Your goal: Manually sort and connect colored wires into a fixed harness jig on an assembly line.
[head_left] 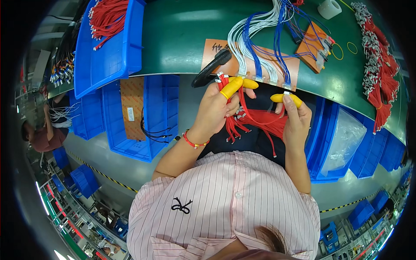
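My left hand (216,108), yellow finger cots on two digits, is closed round several red cables (221,80) whose small white connectors stick up above the fingers. My right hand (296,117), one finger in a yellow cot, pinches a small white connector (286,92) at the table's front edge. That connector sits just below the end of a blue wire bundle (280,56). More red cables (262,123) hang in a bunch between my hands, over my dark-covered lap. White wire bundles (236,43) end in clear connectors along the edge of an orange-brown board (212,47).
A black tool-like piece (212,67) lies on the board's left. The green table (182,26) carries an orange block (313,47), a white roll (329,8) and red cable bundles (378,69) at right. Blue bins (108,65) flank me. Another person (45,134) works far left.
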`<state>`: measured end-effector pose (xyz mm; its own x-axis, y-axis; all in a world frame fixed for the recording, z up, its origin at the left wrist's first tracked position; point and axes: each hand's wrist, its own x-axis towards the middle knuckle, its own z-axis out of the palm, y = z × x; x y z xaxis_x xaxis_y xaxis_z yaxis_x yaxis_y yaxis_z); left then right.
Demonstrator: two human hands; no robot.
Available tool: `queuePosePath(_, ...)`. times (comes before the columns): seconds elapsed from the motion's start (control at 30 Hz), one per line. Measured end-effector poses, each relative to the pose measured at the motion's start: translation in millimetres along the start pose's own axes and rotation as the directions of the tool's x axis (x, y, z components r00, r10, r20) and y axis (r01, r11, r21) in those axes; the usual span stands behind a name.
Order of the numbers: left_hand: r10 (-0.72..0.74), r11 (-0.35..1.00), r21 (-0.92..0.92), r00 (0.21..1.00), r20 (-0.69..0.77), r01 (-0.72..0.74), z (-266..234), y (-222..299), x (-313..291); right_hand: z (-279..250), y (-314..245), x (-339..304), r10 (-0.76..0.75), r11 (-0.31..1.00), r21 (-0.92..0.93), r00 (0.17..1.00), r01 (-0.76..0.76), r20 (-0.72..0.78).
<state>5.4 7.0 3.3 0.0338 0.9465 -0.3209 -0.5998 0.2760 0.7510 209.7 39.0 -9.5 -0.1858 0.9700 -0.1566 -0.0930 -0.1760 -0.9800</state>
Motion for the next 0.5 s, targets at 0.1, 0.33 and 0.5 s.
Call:
queuePosePath(0.1, 0.001, 1.0, 0.025, 1.0, -0.028, 0.0, 3.8, 1.0, 1.3, 2.5, -0.7, -2.9, -0.024, 1.0, -0.016, 1.0, 0.024, 0.011)
queuePosePath(0.33, -0.01, 1.0, 0.015, 1.0, -0.03, 0.01, 0.2, -0.6, 3.0, 1.6, 1.4, 4.4, -0.019, 0.998, 0.058, 1.0, 0.02, -0.007)
queuePosePath(0.5, -0.016, 1.0, 0.021, 1.0, -0.016, 0.017, -0.6, 0.6, 3.5, 3.1, 2.8, 5.5, -0.032, 0.998, 0.062, 0.999, 0.033, -0.016)
